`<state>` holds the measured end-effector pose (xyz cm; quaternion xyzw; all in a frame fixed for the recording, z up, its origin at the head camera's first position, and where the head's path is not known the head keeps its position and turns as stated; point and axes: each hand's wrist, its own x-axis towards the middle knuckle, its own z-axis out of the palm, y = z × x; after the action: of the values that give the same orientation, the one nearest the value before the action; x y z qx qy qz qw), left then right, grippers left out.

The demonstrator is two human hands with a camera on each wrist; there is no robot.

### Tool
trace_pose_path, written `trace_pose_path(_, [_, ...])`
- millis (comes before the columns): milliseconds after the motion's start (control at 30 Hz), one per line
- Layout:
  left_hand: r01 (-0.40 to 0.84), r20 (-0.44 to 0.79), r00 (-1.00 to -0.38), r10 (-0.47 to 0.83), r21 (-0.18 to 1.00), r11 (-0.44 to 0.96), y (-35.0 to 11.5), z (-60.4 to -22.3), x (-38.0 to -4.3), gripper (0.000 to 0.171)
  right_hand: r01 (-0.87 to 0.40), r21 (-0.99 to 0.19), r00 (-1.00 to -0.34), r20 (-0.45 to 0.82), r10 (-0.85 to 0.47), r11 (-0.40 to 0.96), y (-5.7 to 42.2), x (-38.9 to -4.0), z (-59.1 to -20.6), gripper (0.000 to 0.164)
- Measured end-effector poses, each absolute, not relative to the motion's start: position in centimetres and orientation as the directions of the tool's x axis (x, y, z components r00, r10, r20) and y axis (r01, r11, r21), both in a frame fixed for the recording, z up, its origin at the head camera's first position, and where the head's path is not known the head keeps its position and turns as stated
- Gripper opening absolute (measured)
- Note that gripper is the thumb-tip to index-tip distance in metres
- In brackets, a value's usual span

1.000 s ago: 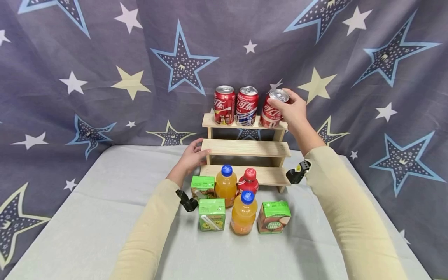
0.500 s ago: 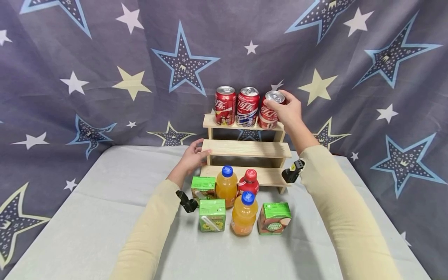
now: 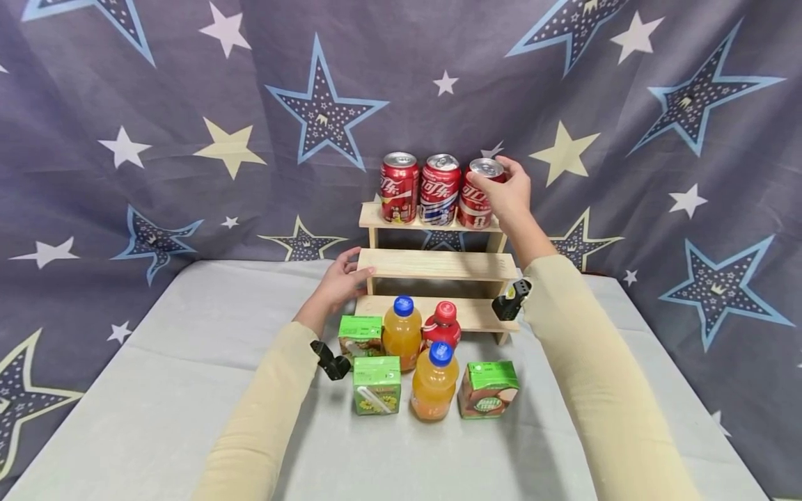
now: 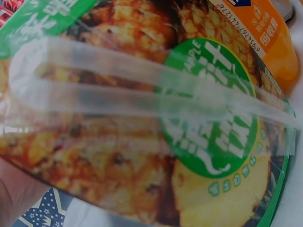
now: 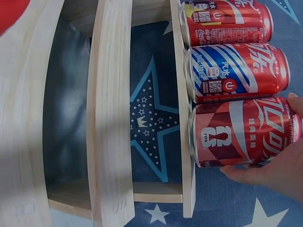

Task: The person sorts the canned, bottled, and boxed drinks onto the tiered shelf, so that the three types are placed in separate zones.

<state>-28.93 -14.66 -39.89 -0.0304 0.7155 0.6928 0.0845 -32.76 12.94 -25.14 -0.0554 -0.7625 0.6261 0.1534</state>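
Red can (image 3: 474, 205): upright on stand's (image 3: 438, 264) top tier, R hand's (image 3: 510, 195) fingers + thumb round it; placing prob. near done, release left.
Mid can (image 3: 439, 195), L can (image 3: 399, 195): same tier, seemingly done.
L hand (image 3: 338, 282): grips stand's mid tier, L end.
Bottles (image 3: 434, 390), boxes (image 3: 376, 396): on table (image 3: 156, 390), not shelved.

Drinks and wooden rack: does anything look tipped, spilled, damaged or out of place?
Nothing stands out. The three red cans line up upright on the rack's top shelf, the right hand holding the end can; bottles and cartons stand upright, no spill visible.
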Motion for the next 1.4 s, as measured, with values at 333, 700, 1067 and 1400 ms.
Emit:
trace_pose_path(333, [-0.175, -0.176, -0.980, 0.093, 0.984, 0.021, -14.7, -39.6, -28.8, 0.070, -0.122, -0.969, -0.936, 0.185, 0.299, 0.215, 12.6, -33.3, -25.4, 0.064])
trace_pose_path(700, [-0.184, -0.186, -0.978, 0.094, 0.983, 0.021, -14.6, -39.5, -29.0, 0.070, -0.148, -0.967, -0.935, 0.206, 0.289, 0.209, 12.8, -33.7, -25.6, 0.064])
trace_pose_path(1067, [-0.185, -0.186, -0.979, 0.085, 0.982, 0.027, -14.6, -39.8, -29.0, 0.068, -0.128, -0.947, -0.955, 0.198, 0.222, 0.293, 13.6, -33.6, -25.9, 0.070])
trace_pose_path(1400, [-0.179, -0.182, -0.979, 0.094, 0.983, 0.034, -14.7, -39.9, -29.1, 0.069, -0.150, -0.937, -0.955, 0.221, 0.200, 0.316, 15.0, -32.8, -26.2, 0.072])
